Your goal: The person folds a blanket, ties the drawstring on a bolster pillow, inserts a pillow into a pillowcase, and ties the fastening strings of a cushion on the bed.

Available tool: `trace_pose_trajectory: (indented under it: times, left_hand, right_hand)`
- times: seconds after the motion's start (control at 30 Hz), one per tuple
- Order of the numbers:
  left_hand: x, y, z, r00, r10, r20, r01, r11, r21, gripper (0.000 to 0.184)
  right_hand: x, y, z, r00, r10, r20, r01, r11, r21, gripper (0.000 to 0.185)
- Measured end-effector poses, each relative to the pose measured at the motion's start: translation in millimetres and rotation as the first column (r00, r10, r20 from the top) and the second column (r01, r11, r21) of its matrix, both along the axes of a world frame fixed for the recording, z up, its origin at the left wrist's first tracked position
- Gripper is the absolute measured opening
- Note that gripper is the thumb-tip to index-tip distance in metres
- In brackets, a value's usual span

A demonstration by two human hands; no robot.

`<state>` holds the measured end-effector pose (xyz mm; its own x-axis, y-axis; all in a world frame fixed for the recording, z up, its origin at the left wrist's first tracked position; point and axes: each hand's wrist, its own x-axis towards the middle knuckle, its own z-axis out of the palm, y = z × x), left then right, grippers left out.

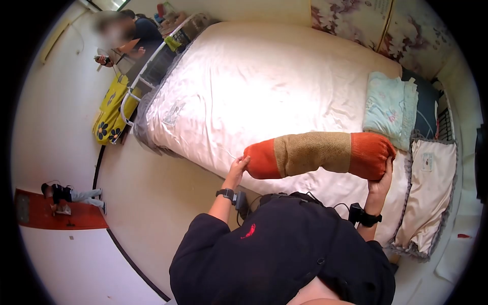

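An orange and tan bolster pillow (316,155) is stretched sideways between my hands, above the near edge of a bed with a pale pink sheet (264,86). My left hand (239,166) pinches its left orange end. At the right orange end, my right hand (381,179) grips from the side and below, its fingers partly hidden by the pillow. Beyond that end lies a folded light green cloth (389,108), with a dark teal pillow (427,104) behind it. A pink pillow with a grey ruffled edge (426,190) rests to the right.
A white bed rail (147,63) stands at the upper left, beside a yellow flowered cloth (113,109). One person (147,35) is behind it, holding a small device. Another person (63,194) stands at a red doorway, far left. A floral panel (351,20) is at the back.
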<state>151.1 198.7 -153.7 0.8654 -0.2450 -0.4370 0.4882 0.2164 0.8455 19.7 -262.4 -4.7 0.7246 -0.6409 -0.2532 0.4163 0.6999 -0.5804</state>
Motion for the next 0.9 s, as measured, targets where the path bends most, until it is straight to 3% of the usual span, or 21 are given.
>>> trace_pose_trajectory:
  times: [0.07, 0.17, 0.27, 0.33, 0.4, 0.43, 0.47, 0.5, 0.53, 0.6, 0.63, 0.67, 0.73, 0.77, 0.83, 0.9]
  left_hand:
    - [-11.5, -12.9, -0.6, 1.0, 0.03, -0.001, -0.03, 0.996, 0.086, 0.072]
    - [-19.7, -24.0, -5.0, 0.988, -0.114, -0.104, 0.14, 0.943, 0.301, 0.084]
    - [-25.7, -34.7, -13.3, 0.985, -0.07, -0.159, 0.118, 0.942, 0.315, 0.084]
    - [-23.7, -36.1, -33.1, 0.984, -0.077, -0.159, 0.122, 0.947, 0.297, 0.079]
    - [-21.7, -39.6, -37.3, 0.974, -0.149, -0.17, 0.196, 0.934, 0.3, 0.077]
    - [-24.0, -39.5, -35.4, 0.964, -0.196, -0.179, 0.24, 0.933, 0.269, 0.077]
    - [-20.6, -41.4, -33.7, 0.955, -0.241, -0.176, 0.278, 0.931, 0.236, 0.077]
    - [-19.4, -41.0, -36.8, 0.959, -0.221, -0.175, 0.258, 0.939, 0.226, 0.077]
    - [-18.4, -43.8, -25.1, 0.951, -0.231, -0.206, 0.275, 0.935, 0.224, 0.078]
    - [-15.7, -40.8, -30.4, 0.943, -0.267, -0.2, 0.317, 0.904, 0.287, 0.08]
    - [-18.5, -40.2, -25.4, 0.935, -0.281, -0.215, 0.339, 0.886, 0.315, 0.078]
    - [-17.9, -30.4, -56.2, 0.947, -0.263, -0.185, 0.315, 0.871, 0.377, 0.072]
    - [-20.7, -27.1, -58.3, 0.936, -0.264, -0.233, 0.338, 0.859, 0.385, 0.064]
    - [-23.9, -23.9, -63.3, 0.943, -0.219, -0.251, 0.309, 0.86, 0.407, 0.067]
    - [-28.0, -17.5, -80.2, 0.951, -0.091, -0.296, 0.224, 0.861, 0.456, 0.067]
    - [-30.5, -9.7, -108.7, 0.975, -0.01, -0.222, 0.122, 0.858, 0.5, 0.061]
  right_hand:
    - [-8.6, 0.0, -15.0, 0.982, 0.031, -0.185, -0.033, 0.999, -0.007, 0.035]
    - [-22.0, -12.9, -55.2, 0.944, -0.024, -0.33, -0.01, 0.995, -0.102, 0.038]
    - [-43.7, -23.9, -105.5, 0.841, -0.125, -0.526, -0.007, 0.97, -0.242, 0.034]
    - [-71.0, -42.7, -179.6, 0.762, -0.13, -0.635, -0.072, 0.956, -0.283, 0.037]
    - [-100.0, -36.4, -226.8, 0.592, -0.119, -0.797, -0.15, 0.955, -0.254, 0.042]
    - [-117.6, -35.5, -263.3, 0.437, -0.242, -0.866, -0.234, 0.899, -0.37, 0.043]
    - [-130.2, -29.4, -271.8, 0.418, -0.257, -0.871, -0.22, 0.902, -0.371, 0.044]
    - [-136.3, -20.8, -261.9, 0.271, -0.315, -0.909, -0.271, 0.882, -0.386, 0.041]
    - [-142.7, -21.6, -261.9, 0.26, -0.34, -0.904, -0.237, 0.885, -0.402, 0.041]
    - [-151.7, -18.3, -262.8, 0.131, -0.636, -0.761, -0.614, 0.55, -0.565, 0.038]
    - [-151.3, -18.9, -256.2, 0.169, -0.616, -0.77, -0.609, 0.549, -0.573, 0.035]
    - [-147.8, -21.7, -248.4, 0.156, -0.637, -0.755, -0.582, 0.558, -0.591, 0.035]
    - [-138.9, -26.6, -235.4, 0.21, -0.538, -0.816, -0.694, 0.506, -0.512, 0.036]
    - [-132.5, -23.2, -239.3, 0.288, -0.583, -0.76, -0.602, 0.507, -0.617, 0.034]
    - [-112.1, -8.3, -195.9, 0.276, -0.517, -0.81, -0.603, 0.563, -0.565, 0.035]
    - [-100.4, -5.0, -179.2, 0.269, -0.444, -0.855, -0.6, 0.617, -0.509, 0.036]
